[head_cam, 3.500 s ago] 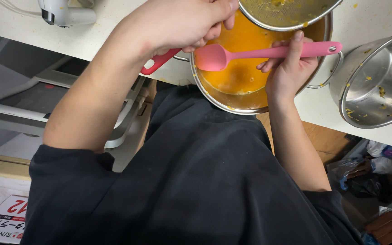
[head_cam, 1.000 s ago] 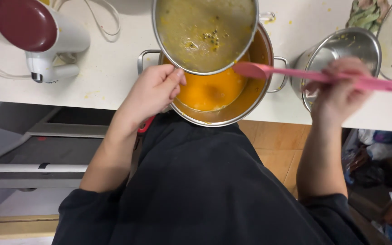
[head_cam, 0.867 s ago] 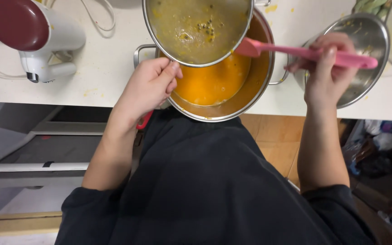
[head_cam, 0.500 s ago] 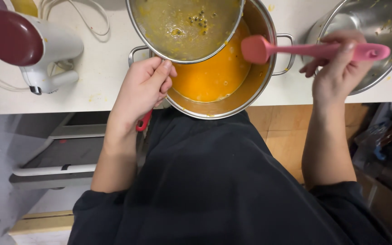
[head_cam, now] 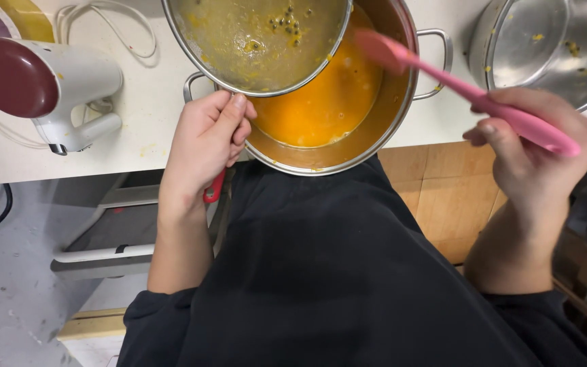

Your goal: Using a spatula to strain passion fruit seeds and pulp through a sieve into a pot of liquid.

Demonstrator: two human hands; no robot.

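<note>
Over the steel pot (head_cam: 348,146) of orange liquid at the bench (head_cam: 137,146) edge, the left hand (head_cam: 202,146) is closed on the strainer's (head_cam: 259,44) red handle; the right hand (head_cam: 535,153) grips the pink spatula (head_cam: 470,95), its blade angled up-left above the pot's rim, nearer the strainer's right side.

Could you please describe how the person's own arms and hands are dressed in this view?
Both hands, the left hand and the right hand, are bare: no gloves, rings or watch show. The forearms are uncovered too. Black sleeves are pushed up toward the elbows, part of a loose black top.
</note>
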